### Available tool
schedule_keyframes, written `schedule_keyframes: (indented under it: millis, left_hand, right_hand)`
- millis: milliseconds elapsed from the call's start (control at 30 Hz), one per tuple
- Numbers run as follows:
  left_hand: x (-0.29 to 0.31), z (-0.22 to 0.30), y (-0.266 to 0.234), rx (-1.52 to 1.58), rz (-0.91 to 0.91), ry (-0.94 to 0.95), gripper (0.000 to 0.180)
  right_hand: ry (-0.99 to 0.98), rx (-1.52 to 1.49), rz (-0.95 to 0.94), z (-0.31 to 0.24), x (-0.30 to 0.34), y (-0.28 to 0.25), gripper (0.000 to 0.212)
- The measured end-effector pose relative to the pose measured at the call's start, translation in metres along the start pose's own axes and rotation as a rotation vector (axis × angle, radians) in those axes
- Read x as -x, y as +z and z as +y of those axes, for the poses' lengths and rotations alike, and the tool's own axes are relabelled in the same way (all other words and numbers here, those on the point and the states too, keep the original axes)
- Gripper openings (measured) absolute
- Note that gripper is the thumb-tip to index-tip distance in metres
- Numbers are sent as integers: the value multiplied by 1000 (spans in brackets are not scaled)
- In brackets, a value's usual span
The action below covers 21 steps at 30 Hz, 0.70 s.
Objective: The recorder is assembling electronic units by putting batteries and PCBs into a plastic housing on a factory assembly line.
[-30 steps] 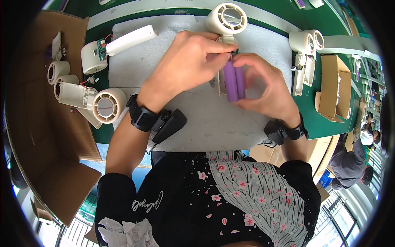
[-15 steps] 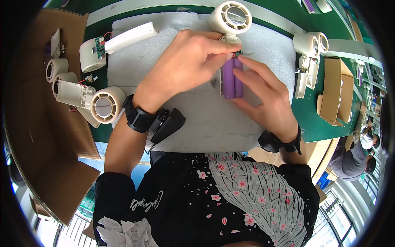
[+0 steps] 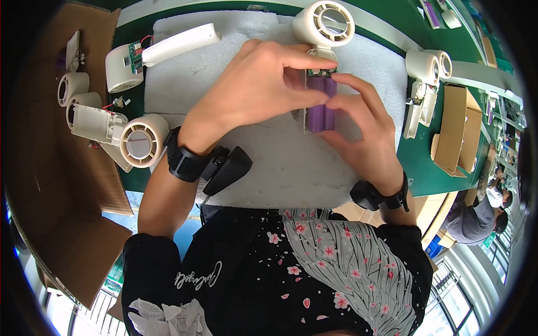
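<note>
A white handheld fan (image 3: pixel 305 25) lies on the pale foam mat (image 3: pixel 269 168), its round head away from me and its handle opened up. Inside the handle are two purple battery cells (image 3: pixel 320 120) side by side, with a green circuit board (image 3: pixel 323 72) above them. My left hand (image 3: pixel 246 87) reaches over from the left, index fingertip at the board and thumb on the cells. On the other side, my right hand (image 3: pixel 367 126) curls about the handle, its index finger at the board's edge and its thumb low beside the cells. Both hands are closed on the fan.
Left of the mat are several opened white fan parts (image 3: pixel 95 124) and a fan body with an exposed board (image 3: pixel 124 70). A large cardboard box (image 3: pixel 61 185) borders them. More fan parts (image 3: pixel 423 67) and a small carton (image 3: pixel 457 129) sit on the green table at right.
My left thumb has moved down from the board onto the battery cells, and its index finger lies along the board. The fan has shifted slightly right in view.
</note>
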<state>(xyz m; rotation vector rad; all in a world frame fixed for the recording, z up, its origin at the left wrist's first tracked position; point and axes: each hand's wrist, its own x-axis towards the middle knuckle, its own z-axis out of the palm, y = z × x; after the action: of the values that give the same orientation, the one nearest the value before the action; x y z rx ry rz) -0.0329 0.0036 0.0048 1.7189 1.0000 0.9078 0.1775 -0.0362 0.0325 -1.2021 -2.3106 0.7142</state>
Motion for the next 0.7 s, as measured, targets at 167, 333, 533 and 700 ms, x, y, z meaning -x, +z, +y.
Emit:
schedule_keyframes:
  millis: [167,333,533,700]
  left_hand:
    - [-1,-2,2,58,-25,-87,43]
    - [-3,4,-1,96,-35,-183,45]
    - [-4,8,-3,28,-125,-248,48]
    - [-1,-1,1,67,-43,-76,49]
  right_hand:
    - [124,-113,35,-3,-9,3,71]
    - [113,-94,-11,-5,-16,-3,76]
    - [-55,62,-45,4,-7,-6,79]
    - [-160,317,-31,-9,-5,-5,78]
